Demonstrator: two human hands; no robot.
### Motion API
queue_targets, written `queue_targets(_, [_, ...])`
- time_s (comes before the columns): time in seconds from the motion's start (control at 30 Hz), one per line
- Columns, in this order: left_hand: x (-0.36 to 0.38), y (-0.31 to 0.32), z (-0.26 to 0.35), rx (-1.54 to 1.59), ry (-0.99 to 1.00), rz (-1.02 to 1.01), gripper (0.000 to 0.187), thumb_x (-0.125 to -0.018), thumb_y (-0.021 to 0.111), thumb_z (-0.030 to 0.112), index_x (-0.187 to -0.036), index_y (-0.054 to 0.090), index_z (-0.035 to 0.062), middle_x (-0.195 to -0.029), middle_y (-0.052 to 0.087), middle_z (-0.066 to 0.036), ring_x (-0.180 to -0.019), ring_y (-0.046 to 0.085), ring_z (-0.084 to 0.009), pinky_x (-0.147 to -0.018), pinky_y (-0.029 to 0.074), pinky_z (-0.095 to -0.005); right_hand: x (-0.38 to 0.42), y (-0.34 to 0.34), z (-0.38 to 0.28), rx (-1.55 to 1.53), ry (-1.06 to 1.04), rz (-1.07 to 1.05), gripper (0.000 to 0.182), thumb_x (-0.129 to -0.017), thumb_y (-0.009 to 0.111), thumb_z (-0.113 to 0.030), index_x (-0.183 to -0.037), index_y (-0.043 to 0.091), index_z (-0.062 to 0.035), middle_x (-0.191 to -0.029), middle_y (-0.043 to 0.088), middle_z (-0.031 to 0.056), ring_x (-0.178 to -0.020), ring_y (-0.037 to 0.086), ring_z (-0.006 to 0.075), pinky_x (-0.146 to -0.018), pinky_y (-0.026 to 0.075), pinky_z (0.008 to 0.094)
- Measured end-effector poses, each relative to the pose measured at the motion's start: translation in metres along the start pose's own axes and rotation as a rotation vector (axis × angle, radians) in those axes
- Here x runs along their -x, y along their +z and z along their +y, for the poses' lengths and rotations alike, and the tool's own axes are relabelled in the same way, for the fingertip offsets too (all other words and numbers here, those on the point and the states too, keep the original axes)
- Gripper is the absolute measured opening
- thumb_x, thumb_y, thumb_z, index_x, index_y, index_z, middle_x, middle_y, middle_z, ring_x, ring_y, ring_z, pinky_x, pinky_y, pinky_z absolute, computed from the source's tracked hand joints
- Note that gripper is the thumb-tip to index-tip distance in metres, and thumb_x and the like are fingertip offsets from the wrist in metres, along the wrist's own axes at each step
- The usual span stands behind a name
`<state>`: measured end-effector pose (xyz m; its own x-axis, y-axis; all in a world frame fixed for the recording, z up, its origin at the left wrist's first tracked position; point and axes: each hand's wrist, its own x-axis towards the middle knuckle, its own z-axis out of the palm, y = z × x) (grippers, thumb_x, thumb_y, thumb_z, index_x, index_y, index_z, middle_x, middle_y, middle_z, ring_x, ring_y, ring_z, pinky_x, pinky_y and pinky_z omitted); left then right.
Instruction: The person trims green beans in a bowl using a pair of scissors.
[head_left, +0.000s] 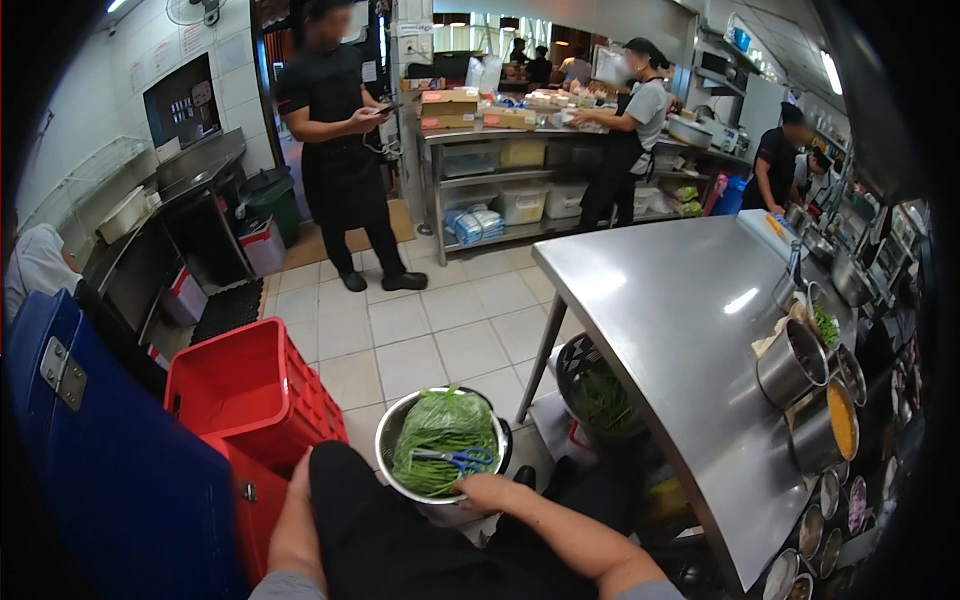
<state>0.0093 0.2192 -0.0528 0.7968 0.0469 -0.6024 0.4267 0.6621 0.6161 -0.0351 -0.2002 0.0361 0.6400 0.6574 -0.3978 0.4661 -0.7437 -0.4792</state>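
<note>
Busy kitchen, tiled floor [400, 330], steel bowl [381, 440] by knees. Green stalks [425, 474] inside, blue scissors [459, 457] on top near close right edge, lying pretty much sideways, handles right. Right hand [487, 492] nearer, just below handles, fingers curled, can't tell grip. Left hand [299, 485] beside red crate [300, 400], fingers hidden, can't tell state.

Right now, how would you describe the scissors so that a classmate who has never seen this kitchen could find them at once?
Find the open red crate, then the round metal bowl to its right. Inside, on long green stalks, lie the scissors, set apart by their blue handles.
</note>
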Motion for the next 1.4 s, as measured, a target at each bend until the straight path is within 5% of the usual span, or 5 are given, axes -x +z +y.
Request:
queue_targets(0.67, [-0.017,-0.01,0.007,-0.133,0.169,0.1,0.022,-0.093,0.055,0.028,-0.095,0.062,0.0064,-0.088,0.066,-0.004,-0.075,0.063,-0.0165,-0.074,0.052,-0.0294,-0.014,0.004,0.02,-0.015,0.155,0.509,0.029,-0.083,0.065,-0.013,-0.111,0.061,-0.0041,-0.103,0.061,0.0165,-0.098,0.062,0.0367,-0.087,0.051,0.0465])
queue_targets(0.8, [0.033,0.113,0.037,-0.627,0.889,-0.034,0.015,-0.094,0.061,0.018,-0.1,0.06,0.0049,-0.088,0.06,-0.002,-0.08,0.058,-0.0105,-0.073,0.049,-0.0265,-0.021,0.007,0.006,0.172,0.173,0.54,0.031,-0.081,0.065,-0.011,-0.111,0.06,-0.0041,-0.101,0.06,0.0161,-0.098,0.062,0.0348,-0.087,0.051,0.0463])
queue_targets(0.93, [0.048,0.17,-0.051,-1.324,0.551,-0.619,0.016,-0.091,0.061,0.017,-0.094,0.064,0.0016,-0.088,0.064,-0.011,-0.087,0.063,-0.0223,-0.083,0.05,-0.0363,-0.03,0.013,0.001,0.359,0.193,0.647,0.035,-0.077,0.062,-0.006,-0.112,0.059,-0.0041,-0.101,0.057,0.0157,-0.098,0.058,0.034,-0.083,0.05,0.0459])
queue_targets(1.0, [0.034,0.153,-0.1,-1.593,0.884,-0.638,0.014,-0.085,0.062,0.013,-0.092,0.065,0.0022,-0.092,0.064,-0.016,-0.093,0.062,-0.0306,-0.087,0.048,-0.04,-0.031,0.013,0.001,0.341,0.201,0.658,0.037,-0.075,0.062,-0.007,-0.112,0.059,-0.0042,-0.102,0.056,0.0159,-0.096,0.056,0.0341,-0.082,0.049,0.045])
queue_targets(1.4, [0.033,0.162,-0.104,-1.843,0.888,-0.559,0.014,-0.081,0.065,0.015,-0.091,0.071,0.0083,-0.095,0.065,-0.012,-0.097,0.059,-0.0329,-0.088,0.048,-0.0444,-0.024,0.009,0.008,0.467,0.308,0.57,0.029,-0.074,0.063,-0.018,-0.101,0.061,-0.0072,-0.094,0.063,0.0143,-0.09,0.063,0.0333,-0.081,0.046,0.0485])
